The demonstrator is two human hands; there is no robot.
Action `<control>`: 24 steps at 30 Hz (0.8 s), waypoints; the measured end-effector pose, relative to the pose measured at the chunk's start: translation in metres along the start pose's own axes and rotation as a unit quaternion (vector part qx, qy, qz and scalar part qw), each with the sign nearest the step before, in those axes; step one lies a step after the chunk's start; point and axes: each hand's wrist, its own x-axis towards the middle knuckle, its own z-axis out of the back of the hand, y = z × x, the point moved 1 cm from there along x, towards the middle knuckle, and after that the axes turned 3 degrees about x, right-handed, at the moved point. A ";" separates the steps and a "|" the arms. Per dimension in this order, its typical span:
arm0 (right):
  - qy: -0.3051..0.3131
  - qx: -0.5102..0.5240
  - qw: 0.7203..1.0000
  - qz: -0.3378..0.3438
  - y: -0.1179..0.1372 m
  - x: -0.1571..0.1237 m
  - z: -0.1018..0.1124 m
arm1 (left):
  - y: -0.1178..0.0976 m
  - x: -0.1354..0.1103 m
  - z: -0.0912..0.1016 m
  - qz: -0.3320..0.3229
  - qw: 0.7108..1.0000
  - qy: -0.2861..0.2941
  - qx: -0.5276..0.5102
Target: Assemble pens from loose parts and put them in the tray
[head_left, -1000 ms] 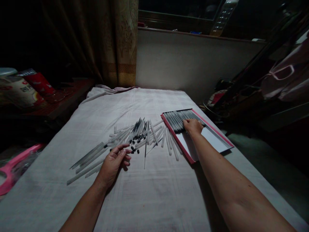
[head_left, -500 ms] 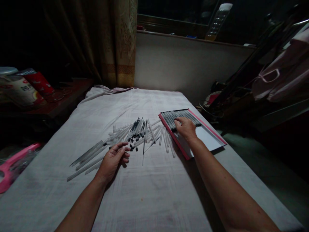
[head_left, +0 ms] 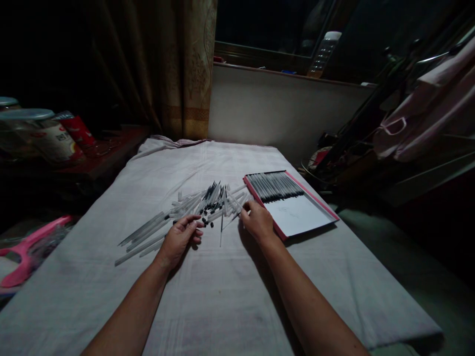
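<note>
A heap of clear pen barrels (head_left: 193, 207), thin refills and small black caps (head_left: 208, 217) lies on a white cloth (head_left: 230, 296). My left hand (head_left: 180, 237) rests at the near edge of the heap, fingers curled with the tips together by the black caps. My right hand (head_left: 256, 220) lies on the right end of the heap, fingers bent down onto the clear barrels. To its right, a red-edged flat box (head_left: 297, 215) holds a neat row of finished pens (head_left: 274, 187) at its far end.
Jars and a red packet (head_left: 48, 138) stand on a dark shelf at the left. A pink plastic item (head_left: 27, 244) lies at the left edge. A curtain (head_left: 185, 69) hangs behind. Cloth bags and clutter (head_left: 408, 123) fill the right side.
My right hand has left the row of pens in the box and come back left to the loose barrels. My left hand has barely moved.
</note>
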 end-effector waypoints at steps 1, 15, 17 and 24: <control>-0.026 0.061 0.998 -0.004 -0.003 -0.004 0.000 | 0.002 0.000 -0.001 -0.018 1.000 -0.011 0.020; 0.068 0.368 0.920 0.114 0.009 -0.060 -0.033 | 0.012 -0.021 -0.007 -0.373 0.739 -0.005 0.562; 0.079 0.258 0.952 0.146 0.004 -0.058 -0.028 | 0.014 -0.024 0.001 -0.352 0.744 -0.018 0.568; 0.185 -0.141 0.927 0.296 0.030 -0.043 -0.003 | 0.015 -0.035 0.018 -0.302 0.781 -0.049 0.544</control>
